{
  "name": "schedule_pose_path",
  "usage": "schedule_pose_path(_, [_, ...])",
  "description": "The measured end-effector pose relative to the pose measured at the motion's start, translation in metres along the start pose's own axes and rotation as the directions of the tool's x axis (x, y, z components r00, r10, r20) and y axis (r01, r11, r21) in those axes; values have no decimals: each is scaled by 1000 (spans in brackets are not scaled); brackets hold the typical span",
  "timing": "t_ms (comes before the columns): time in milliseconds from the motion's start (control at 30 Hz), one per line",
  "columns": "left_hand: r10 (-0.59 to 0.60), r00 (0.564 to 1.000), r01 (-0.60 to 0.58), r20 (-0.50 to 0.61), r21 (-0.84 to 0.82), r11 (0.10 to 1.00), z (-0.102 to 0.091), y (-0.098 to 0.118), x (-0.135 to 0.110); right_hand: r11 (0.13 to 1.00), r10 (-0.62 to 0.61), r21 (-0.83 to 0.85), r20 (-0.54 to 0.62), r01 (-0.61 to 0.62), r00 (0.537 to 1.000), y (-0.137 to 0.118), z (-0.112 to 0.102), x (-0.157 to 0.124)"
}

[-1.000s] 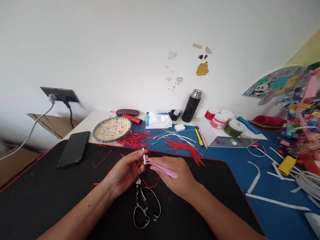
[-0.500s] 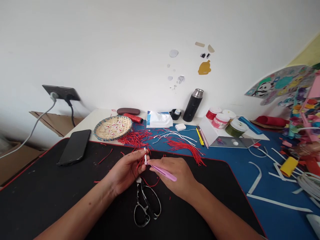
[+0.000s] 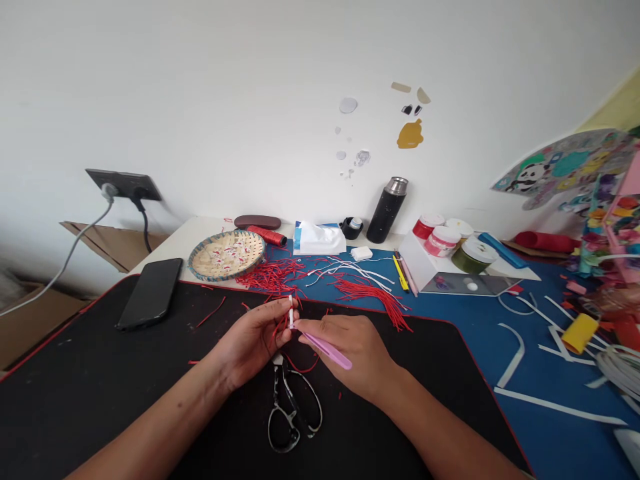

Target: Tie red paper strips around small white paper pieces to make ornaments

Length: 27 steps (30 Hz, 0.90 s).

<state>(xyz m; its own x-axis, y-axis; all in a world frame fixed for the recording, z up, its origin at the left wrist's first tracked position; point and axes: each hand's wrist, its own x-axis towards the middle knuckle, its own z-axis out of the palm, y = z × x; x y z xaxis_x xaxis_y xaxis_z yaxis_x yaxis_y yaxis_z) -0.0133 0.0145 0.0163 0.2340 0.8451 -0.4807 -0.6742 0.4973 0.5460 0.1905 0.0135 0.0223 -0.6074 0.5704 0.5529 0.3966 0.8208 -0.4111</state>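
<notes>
My left hand (image 3: 255, 340) is closed in a pinch on a small white tube (image 3: 291, 312) with red thread hanging from it. My right hand (image 3: 353, 350) is closed on pink tweezers (image 3: 325, 349), whose tip meets the white tube at my left fingertips. Both hands hover over the black mat (image 3: 100, 400). Black scissors (image 3: 291, 407) lie on the mat just below my hands, and loose red thread (image 3: 300, 367) curls beside them.
A black phone (image 3: 150, 293) lies at the mat's left. A woven basket (image 3: 226, 256), red thread piles (image 3: 373, 297), white strips (image 3: 510, 357), a tissue pack (image 3: 317, 239), a black flask (image 3: 386, 210), paint jars (image 3: 443, 240) and colourful craft clutter (image 3: 605, 267) crowd the blue table behind.
The view has shifted slightly. My hands stay together; the tweezers have dipped a little lower at their back end.
</notes>
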Motion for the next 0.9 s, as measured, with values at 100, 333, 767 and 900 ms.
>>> schedule_pose_path(100, [-1,1000,1,0,-2,1000,0,0,0,1000,-1,1,3,1,1000,0,0,0])
schedule_pose_path(333, [-7,1000,7,4,3,1000,1,1,0,1000,5,-16,19,-5,1000,0,0,-1])
schedule_pose_path(767, [54,992,-74,111,186,980,-5,1,1,926,180,335,8,-172,984,-4,-2,2])
schedule_pose_path(900, [98,985,-134,140,278,951,-4,1,0,895,205,389,78,-219,976,-6,-3,5])
